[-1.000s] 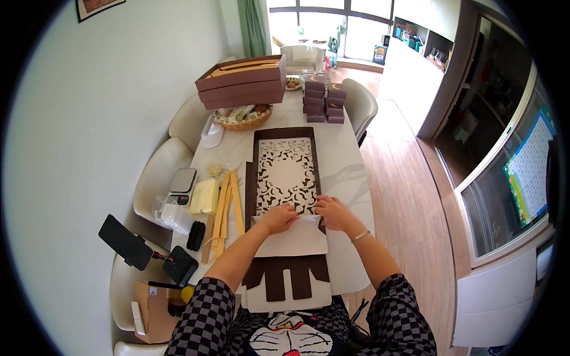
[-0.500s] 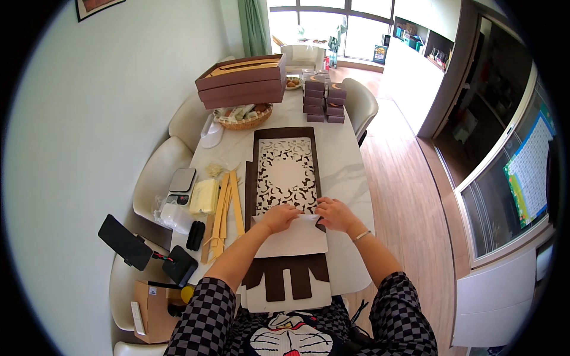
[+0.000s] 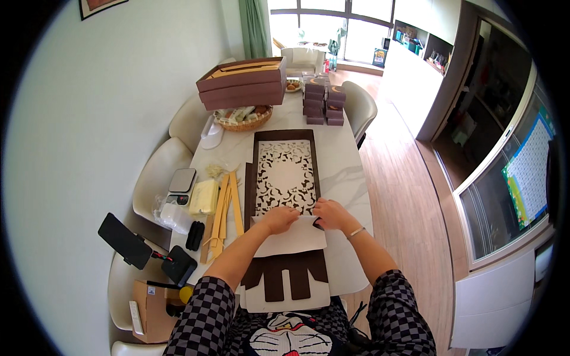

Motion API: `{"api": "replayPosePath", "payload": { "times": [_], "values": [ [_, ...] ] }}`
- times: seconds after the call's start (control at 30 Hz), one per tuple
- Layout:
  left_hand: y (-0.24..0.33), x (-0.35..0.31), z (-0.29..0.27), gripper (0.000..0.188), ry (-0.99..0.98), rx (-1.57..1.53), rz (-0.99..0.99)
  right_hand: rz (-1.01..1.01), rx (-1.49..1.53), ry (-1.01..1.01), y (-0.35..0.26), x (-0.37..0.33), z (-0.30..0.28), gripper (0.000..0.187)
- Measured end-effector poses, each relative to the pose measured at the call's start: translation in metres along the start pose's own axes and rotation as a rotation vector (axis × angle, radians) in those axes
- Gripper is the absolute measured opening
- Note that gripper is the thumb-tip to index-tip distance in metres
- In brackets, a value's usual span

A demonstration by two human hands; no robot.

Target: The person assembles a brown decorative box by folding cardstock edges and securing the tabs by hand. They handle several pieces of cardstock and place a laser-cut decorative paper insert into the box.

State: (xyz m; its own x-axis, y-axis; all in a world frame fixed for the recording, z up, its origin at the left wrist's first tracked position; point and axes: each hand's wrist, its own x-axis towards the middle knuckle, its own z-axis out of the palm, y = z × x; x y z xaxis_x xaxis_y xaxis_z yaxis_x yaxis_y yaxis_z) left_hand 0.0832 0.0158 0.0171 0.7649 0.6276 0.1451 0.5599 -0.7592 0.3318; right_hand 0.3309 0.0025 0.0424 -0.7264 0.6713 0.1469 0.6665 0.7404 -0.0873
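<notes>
A flat brown cardboard box blank (image 3: pixel 285 175) with a cream cut-out patterned panel lies lengthwise on the white marble table (image 3: pixel 344 178). Its near end carries a cream flap (image 3: pixel 294 240) and brown tabs (image 3: pixel 285 276) that reach the table's front edge. My left hand (image 3: pixel 280 218) presses on the fold where the flap meets the patterned panel. My right hand (image 3: pixel 332 215) presses the same fold at the blank's right edge, fingers curled over the brown border. Neither hand holds a loose thing.
Left of the blank lie several tan strips (image 3: pixel 225 207), a pale yellow block (image 3: pixel 203 197) and a small scale (image 3: pixel 181 180). A basket (image 3: pixel 244 120), stacked brown boxes (image 3: pixel 243 83) and small brown boxes (image 3: pixel 323 101) stand at the far end. A phone on a stand (image 3: pixel 127 242) is at the near left. White chairs surround the table.
Both hands stay on the fold near the blank's near end with only small shifts. Nothing else on the table has moved.
</notes>
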Motion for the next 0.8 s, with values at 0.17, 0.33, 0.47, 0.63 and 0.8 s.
{"api": "replayPosePath", "payload": {
  "times": [0.17,0.33,0.47,0.63,0.8],
  "values": [
    [0.014,0.002,-0.008,0.024,0.008,0.083,-0.019,0.035,0.059,-0.066,0.004,0.006,-0.004,0.025],
    [0.011,-0.001,-0.005,0.027,-0.001,0.046,-0.071,0.077,-0.052,0.356,-0.017,-0.004,-0.02,0.026],
    [0.008,0.003,0.001,0.023,0.035,0.021,-0.045,0.056,0.028,0.301,-0.015,-0.025,0.009,0.021],
    [0.009,0.003,-0.004,0.025,-0.025,0.047,-0.059,-0.022,0.055,0.269,-0.014,-0.03,0.015,0.013],
    [0.008,0.003,-0.003,0.026,-0.012,0.034,-0.064,-0.047,0.004,0.128,-0.016,-0.044,0.003,0.031]
  ]
}}
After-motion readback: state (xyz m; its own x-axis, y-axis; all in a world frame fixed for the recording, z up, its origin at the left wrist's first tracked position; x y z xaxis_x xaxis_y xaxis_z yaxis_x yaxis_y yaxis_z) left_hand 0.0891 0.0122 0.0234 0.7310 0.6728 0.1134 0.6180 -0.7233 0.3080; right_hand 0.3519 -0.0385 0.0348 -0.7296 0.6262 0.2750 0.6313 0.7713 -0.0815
